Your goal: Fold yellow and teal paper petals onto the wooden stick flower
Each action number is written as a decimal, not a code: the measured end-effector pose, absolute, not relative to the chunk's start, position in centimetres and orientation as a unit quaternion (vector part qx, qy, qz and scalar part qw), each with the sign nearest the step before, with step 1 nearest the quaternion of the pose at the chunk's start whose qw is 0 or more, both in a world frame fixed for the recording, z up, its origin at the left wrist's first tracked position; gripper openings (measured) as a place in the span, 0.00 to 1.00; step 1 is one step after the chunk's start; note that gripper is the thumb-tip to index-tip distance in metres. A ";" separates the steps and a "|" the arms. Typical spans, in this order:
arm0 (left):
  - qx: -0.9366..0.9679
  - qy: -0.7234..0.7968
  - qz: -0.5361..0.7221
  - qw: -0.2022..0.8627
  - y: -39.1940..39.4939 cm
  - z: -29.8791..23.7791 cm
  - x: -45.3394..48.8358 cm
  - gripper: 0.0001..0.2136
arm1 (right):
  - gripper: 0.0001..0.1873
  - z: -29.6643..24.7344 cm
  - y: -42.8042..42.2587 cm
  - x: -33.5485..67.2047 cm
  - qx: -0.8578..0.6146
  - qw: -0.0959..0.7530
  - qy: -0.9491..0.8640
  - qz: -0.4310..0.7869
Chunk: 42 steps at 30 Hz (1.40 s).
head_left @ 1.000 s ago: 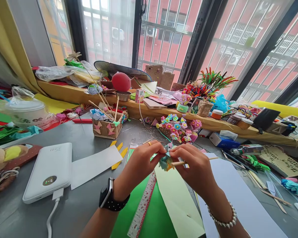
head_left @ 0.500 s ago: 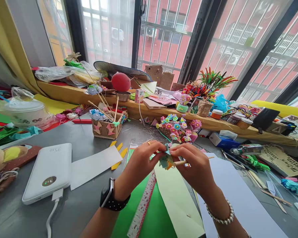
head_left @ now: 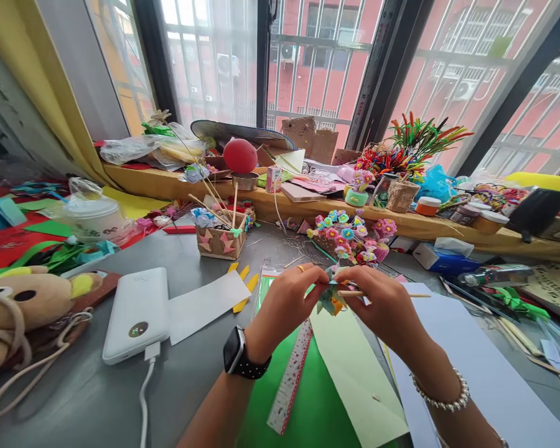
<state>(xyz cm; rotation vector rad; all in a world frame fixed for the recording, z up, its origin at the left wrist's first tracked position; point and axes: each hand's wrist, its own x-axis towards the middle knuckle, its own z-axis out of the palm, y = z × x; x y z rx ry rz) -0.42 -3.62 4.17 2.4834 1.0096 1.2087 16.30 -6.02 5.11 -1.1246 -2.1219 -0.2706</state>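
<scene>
My left hand point(head_left: 295, 302) and my right hand point(head_left: 383, 306) meet over the desk, fingertips pinched on a small folded paper flower point(head_left: 327, 302). Its pieces are pale blue-green, with some orange-yellow on the right side. Part of it is hidden behind my fingers. A thin wooden stick point(head_left: 417, 295) also lies in my right hand, its blunt end near the flower and its far end poking out to the right. Below my hands are a pale green paper strip point(head_left: 354, 373), a patterned ruler point(head_left: 290, 379) and a green sheet point(head_left: 324, 410).
To the left lie a white power bank point(head_left: 137, 314) with a cable, a white paper strip point(head_left: 210, 305) and yellow paper pieces point(head_left: 252, 284). Behind stand a cardboard box point(head_left: 221, 244) with sticks and a bunch of crafted flowers point(head_left: 340, 233). White paper point(head_left: 466, 361) lies at right.
The view has turned a little to the left, so everything sits further right in the picture. Both hands still pinch the paper flower, and the stick stays in my right hand.
</scene>
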 end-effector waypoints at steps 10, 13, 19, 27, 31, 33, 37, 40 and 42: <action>0.840 0.360 0.391 0.112 -3.4 4.3 -0.9 0.05 | 0.05 4.9 -6.0 15.9 -0.393 0.407 -0.815 -0.126; 0.845 0.355 0.384 0.108 -3.2 4.1 -1.0 0.05 | 0.04 4.8 -5.8 15.9 -0.400 0.398 -0.817 -0.117; 0.851 0.360 0.366 0.113 -3.2 3.9 -1.0 0.05 | 0.07 4.6 -5.6 15.9 -0.406 0.377 -0.826 -0.104; 0.807 0.327 0.423 0.252 -3.0 4.6 -1.5 0.06 | 0.06 5.5 -6.1 15.8 -0.405 0.432 -0.805 -0.041; 0.700 0.327 0.426 0.471 -2.8 5.1 -2.0 0.10 | 0.05 6.2 -6.7 15.4 -0.411 0.472 -0.780 0.008; 0.654 0.314 0.402 0.558 -2.7 5.3 -2.0 0.11 | 0.05 6.3 -6.9 15.2 -0.420 0.481 -0.769 0.024; 0.583 0.283 0.368 0.667 -2.8 5.1 -1.7 0.09 | 0.03 6.2 -7.1 14.9 -0.425 0.495 -0.757 0.049; 0.517 0.267 0.379 0.719 -2.7 4.8 -1.4 0.07 | 0.03 6.0 -7.1 14.8 -0.416 0.496 -0.759 0.064; 0.485 0.260 0.385 0.741 -2.7 4.7 -1.3 0.07 | 0.03 5.8 -7.1 14.6 -0.415 0.501 -0.757 0.064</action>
